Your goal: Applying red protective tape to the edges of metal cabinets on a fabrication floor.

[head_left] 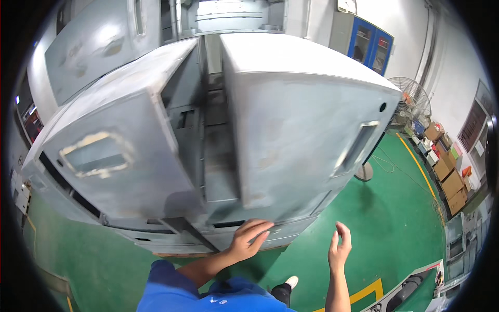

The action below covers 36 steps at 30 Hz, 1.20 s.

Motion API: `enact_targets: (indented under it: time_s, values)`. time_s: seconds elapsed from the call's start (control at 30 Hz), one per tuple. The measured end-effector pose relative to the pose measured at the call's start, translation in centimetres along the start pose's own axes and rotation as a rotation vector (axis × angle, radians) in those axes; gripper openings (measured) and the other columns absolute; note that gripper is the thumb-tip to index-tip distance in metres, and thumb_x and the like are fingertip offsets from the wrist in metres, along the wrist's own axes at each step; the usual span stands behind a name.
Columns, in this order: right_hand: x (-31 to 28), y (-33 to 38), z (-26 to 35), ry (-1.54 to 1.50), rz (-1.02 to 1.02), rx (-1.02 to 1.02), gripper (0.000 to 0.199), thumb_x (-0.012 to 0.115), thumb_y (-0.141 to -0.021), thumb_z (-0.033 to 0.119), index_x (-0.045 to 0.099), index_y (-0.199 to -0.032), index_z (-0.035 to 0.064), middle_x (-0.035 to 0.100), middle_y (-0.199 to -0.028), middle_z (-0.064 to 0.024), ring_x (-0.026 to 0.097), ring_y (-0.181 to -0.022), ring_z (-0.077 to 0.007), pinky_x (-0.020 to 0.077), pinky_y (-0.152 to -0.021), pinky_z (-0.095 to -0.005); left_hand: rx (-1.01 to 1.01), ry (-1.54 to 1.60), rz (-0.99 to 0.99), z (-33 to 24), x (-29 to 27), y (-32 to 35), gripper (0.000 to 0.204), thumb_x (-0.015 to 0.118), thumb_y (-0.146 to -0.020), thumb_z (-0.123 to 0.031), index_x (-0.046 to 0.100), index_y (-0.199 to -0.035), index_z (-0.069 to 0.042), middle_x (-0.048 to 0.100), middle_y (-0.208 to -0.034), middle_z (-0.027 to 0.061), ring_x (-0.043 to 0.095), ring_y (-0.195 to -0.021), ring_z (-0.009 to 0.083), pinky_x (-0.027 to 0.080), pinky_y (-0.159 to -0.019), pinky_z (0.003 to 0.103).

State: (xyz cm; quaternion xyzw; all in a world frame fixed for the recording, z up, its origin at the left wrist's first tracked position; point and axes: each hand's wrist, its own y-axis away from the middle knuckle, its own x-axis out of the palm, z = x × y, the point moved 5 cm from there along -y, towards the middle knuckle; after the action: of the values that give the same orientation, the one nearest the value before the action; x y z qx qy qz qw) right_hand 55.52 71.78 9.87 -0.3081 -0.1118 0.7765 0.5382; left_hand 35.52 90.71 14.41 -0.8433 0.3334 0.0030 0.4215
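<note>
blue sleeves and a dark shoe sit closest to the lens, down at the lower edge, on a green floor with a yellow line. going from big to small: a large grey metal cabinet fills most of the view, its two doors swung open toward the person, the left door with a taped-off rectangular window, the right door showing a recessed handle slot and a small round hole. between the doors the dark inside and its shelves show. the surface looks dull and patchy, as if sanded or primed but not painted, so by that look the finishing seems only partly done. behind it stand another grey cabinet and a blue cupboard; to the right a floor fan and stacked cardboard boxes. the left hand lies flat, fingers spread, pressed on the lower edge of the right door. the right hand hangs free just beside that edge, fingers loosely curled, holding nothing
</note>
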Motion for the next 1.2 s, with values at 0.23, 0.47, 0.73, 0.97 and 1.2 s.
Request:
enact_targets:
  time_s: [0.23, 0.47, 0.73, 0.97, 1.2]
  values:
    - [0.8, -15.5, -0.8, -0.256, 0.040, -0.246, 0.045, 0.057, -0.078, 0.005, 0.042, -0.120, -0.0003, 0.046, -0.119, -0.0142, 0.047, -0.106, -0.0240, 0.0382, -0.088, -0.0334, 0.164, -0.111, -0.082, -2.1, 7.4, -8.0, 0.026, 0.058, -0.074, 0.000, 0.058, -0.099, 0.003, 0.058, -0.099, 0.0156, 0.057, -0.088, 0.0272, 0.046, -0.077, 0.032]
    - [1.3, -20.2, -0.9, -0.382, 0.490, -0.438, 0.050, 0.061, -0.076, 0.008, 0.042, -0.120, -0.0031, 0.048, -0.115, -0.0218, 0.051, -0.100, -0.0346, 0.0431, -0.083, -0.0356, 0.094, -0.220, -0.292, -2.3, 16.9, -15.1, 0.050, 0.060, -0.079, -0.013, 0.040, -0.119, 0.010, 0.046, -0.118, 0.0221, 0.047, -0.107, 0.0331, 0.039, -0.089, 0.037]
    - [1.2, -24.8, -3.2, -0.612, 0.665, -0.590, 0.042, 0.061, -0.076, 0.010, 0.049, -0.116, 0.0027, 0.053, -0.109, -0.0173, 0.055, -0.095, -0.0302, 0.0448, -0.081, -0.0345, -0.075, -0.118, -0.389, -1.3, 20.5, -16.9, 0.063, 0.058, -0.083, -0.016, 0.023, -0.126, 0.014, 0.034, -0.115, 0.0171, 0.040, -0.106, 0.0267, 0.031, -0.093, 0.037]
    - [8.9, -35.3, -4.3, -0.769, 0.736, -0.450, 0.020, 0.054, -0.082, 0.007, 0.057, -0.100, 0.0007, 0.059, -0.092, -0.0124, 0.058, -0.080, -0.0206, 0.0450, -0.073, -0.0280, -0.195, -0.026, -0.740, -0.8, 23.1, -19.3, 0.084, 0.076, -0.068, -0.016, 0.021, -0.128, 0.006, 0.033, -0.118, 0.0130, 0.035, -0.112, 0.0240, 0.026, -0.096, 0.037]
    - [21.6, -46.3, -5.9, -0.825, 0.772, -0.346, 0.018, 0.051, -0.086, 0.012, 0.058, -0.096, -0.0004, 0.062, -0.084, -0.0072, 0.056, -0.078, -0.0104, 0.0435, -0.072, -0.0233, -0.268, -0.548, -1.010, -1.3, 23.8, -20.6, 0.082, 0.074, -0.062, -0.003, 0.023, -0.125, 0.006, 0.037, -0.119, 0.0180, 0.042, -0.108, 0.0246, 0.033, -0.093, 0.036]
